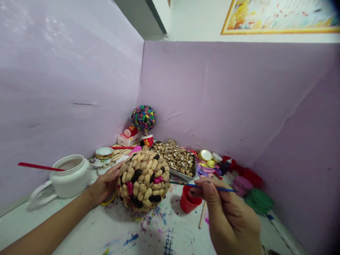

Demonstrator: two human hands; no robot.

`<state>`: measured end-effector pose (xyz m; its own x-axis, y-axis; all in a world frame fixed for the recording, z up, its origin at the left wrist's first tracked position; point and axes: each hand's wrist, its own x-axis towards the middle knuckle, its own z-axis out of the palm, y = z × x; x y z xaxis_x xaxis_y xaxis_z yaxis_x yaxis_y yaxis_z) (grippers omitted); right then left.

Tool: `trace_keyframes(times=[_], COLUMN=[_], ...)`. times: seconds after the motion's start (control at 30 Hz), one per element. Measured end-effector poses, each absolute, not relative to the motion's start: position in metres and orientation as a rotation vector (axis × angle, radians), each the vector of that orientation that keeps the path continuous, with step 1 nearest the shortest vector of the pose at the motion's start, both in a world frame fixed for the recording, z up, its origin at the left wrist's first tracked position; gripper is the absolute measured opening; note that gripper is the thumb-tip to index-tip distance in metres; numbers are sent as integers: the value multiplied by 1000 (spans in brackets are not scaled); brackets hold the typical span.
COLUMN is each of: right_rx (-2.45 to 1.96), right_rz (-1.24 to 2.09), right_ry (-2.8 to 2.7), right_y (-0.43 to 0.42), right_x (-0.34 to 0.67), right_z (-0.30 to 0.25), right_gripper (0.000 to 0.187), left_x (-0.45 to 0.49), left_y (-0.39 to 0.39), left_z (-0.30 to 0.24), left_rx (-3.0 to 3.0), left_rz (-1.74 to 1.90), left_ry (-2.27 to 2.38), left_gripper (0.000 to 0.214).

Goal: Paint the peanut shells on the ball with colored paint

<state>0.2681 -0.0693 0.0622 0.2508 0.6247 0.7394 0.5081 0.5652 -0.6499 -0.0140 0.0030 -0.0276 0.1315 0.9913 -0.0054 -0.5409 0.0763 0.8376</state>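
A ball covered in peanut shells (145, 179) is in the middle, mostly bare tan with some shells painted black and a few pink. My left hand (106, 182) holds it from its left side, the fingertips hidden behind it. In my right hand (225, 209) a thin blue paintbrush (196, 185) is pinched between thumb and fingers. Its tip lies at the ball's right side, near a pink shell; whether it touches I cannot tell. Dark paint marks my right fingertips. Just left of that hand stands a red cup (190, 200).
A white mug (70, 177) with a red stick stands at left. Behind the ball lies a metal tray (195, 166) of shells. A finished-looking multicoloured ball (143, 118) stands in the corner. Paint lids (205, 155), balloons and a green container (259, 201) crowd the right.
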Motion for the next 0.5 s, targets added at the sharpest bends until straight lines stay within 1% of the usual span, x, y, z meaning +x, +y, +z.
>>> trace_keyframes(times=[0.2, 0.37, 0.5], right_rx=[-1032, -1041, -1024], right_rz=[26, 13, -59], right_ry=[-1456, -1422, -1483], right_y=[-70, -70, -68], right_x=[272, 269, 270], right_z=[66, 65, 63], right_gripper=[20, 22, 19], left_x=[-15, -14, -13], left_y=[3, 4, 4], left_z=[-28, -28, -26], left_rx=[795, 786, 787], left_rz=[1339, 1358, 1345], left_ry=[768, 803, 779], left_gripper=[65, 60, 63])
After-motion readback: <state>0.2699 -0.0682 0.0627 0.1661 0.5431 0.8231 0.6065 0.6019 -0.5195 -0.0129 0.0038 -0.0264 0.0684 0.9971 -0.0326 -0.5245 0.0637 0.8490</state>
